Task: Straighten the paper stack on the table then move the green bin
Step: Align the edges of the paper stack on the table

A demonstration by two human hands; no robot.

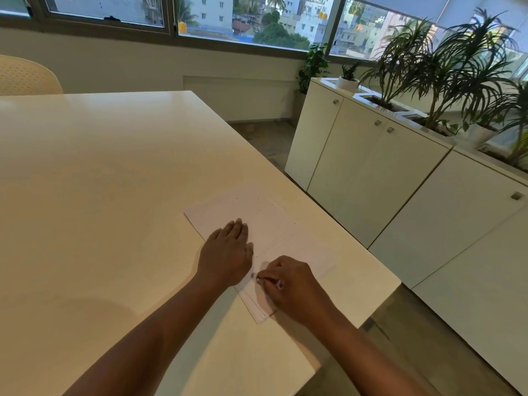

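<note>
One paper stack [258,241] is seen on the white table [100,181], at roughly 5 o'clock of the tabletop, near the right edge; sheets are slightly fanned at the near corner, so the edges are not flush. Sheet count cannot be told. Faint marks are visible on the top sheet, nothing readable. Two hands are counted. The left hand [227,252] is laid flat on the stack's left side, fingers straight and held together, palm down. The right hand [288,284] is curled at the stack's near corner, fingertips pinching the sheet edges; a small pale item shows between the fingers, identity cannot be told. No green bin is seen in view. One cream perforated chair back [27,77] is at 10 o'clock behind the table. One run of white cabinets [371,167] is at 3 o'clock, four metal knobs counted, with potted plants [445,67] on top. Windows [243,18] run along 12 o'clock. No brands or labels are legible.
</note>
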